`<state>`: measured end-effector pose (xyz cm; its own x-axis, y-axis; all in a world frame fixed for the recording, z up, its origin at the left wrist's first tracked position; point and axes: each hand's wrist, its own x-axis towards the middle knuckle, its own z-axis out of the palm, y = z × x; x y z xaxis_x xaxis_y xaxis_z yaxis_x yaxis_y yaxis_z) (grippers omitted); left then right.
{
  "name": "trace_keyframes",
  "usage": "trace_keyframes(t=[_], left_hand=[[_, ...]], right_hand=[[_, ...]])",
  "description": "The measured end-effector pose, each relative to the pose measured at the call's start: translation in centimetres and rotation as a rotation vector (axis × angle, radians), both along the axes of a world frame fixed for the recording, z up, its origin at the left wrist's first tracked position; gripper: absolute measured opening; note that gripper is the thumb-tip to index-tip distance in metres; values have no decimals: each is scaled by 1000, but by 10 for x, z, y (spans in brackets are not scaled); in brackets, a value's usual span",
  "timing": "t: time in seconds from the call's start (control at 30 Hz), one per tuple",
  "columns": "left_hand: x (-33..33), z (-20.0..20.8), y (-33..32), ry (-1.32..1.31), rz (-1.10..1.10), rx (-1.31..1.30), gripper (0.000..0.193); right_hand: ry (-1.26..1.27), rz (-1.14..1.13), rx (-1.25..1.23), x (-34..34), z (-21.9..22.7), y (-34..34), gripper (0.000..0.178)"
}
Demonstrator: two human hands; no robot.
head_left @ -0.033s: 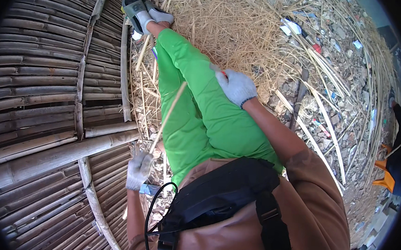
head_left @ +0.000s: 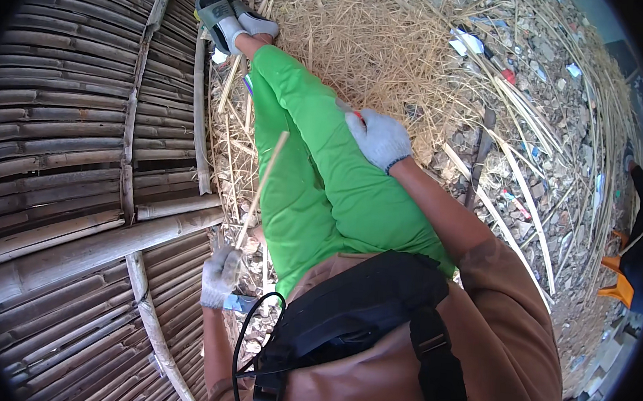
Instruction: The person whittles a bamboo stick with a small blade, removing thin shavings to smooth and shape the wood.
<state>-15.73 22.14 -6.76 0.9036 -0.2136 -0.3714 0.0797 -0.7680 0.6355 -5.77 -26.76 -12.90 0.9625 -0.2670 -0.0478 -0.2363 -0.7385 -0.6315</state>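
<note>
Bamboo strip (head_left: pixel 261 187): a thin pale sliver, rising slantwise from the left hand up across the green-trousered thigh, its upper end free in the air.
Left hand (head_left: pixel 221 275): gloved, fingers curled tight round the lower end of the strip, just beside the edge of the bamboo platform (head_left: pixel 76 183).
Right hand (head_left: pixel 379 139): gloved, resting on the thigh near the knee; something with a red tip (head_left: pixel 358 117) shows at the fingers, but what it is and how firmly it is gripped cannot be told.
Done so far: judging by the straw and shavings (head_left: pixel 362 39) heaped on the ground, much bamboo has already been split or stripped.
Left to do: the strip looks whole and unworked in the hand; long canes (head_left: pixel 509 176) lie untouched on the rubble at the right.
Other: grey sandal (head_left: pixel 219 18) at the platform's far edge; black chest pack (head_left: pixel 358 315).
</note>
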Motion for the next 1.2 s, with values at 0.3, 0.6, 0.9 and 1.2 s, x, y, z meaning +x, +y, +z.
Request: trace_keyframes(t=[0.3, 0.6, 0.9, 1.2], left_hand=[[65, -17, -115, -211, -65, -155, 26], [77, -22, -153, -289, -207, -92, 30], [60, -24, -148, -337, -246, -39, 29], [20, -6, -119, -334, -164, 10, 21]], right_hand=[[-119, -149, 153, 3, 32, -10, 55], [37, 190, -97, 1, 23, -7, 55], [102, 199, -116, 6, 25, -3, 57], [90, 174, -66, 5, 20, -4, 58]])
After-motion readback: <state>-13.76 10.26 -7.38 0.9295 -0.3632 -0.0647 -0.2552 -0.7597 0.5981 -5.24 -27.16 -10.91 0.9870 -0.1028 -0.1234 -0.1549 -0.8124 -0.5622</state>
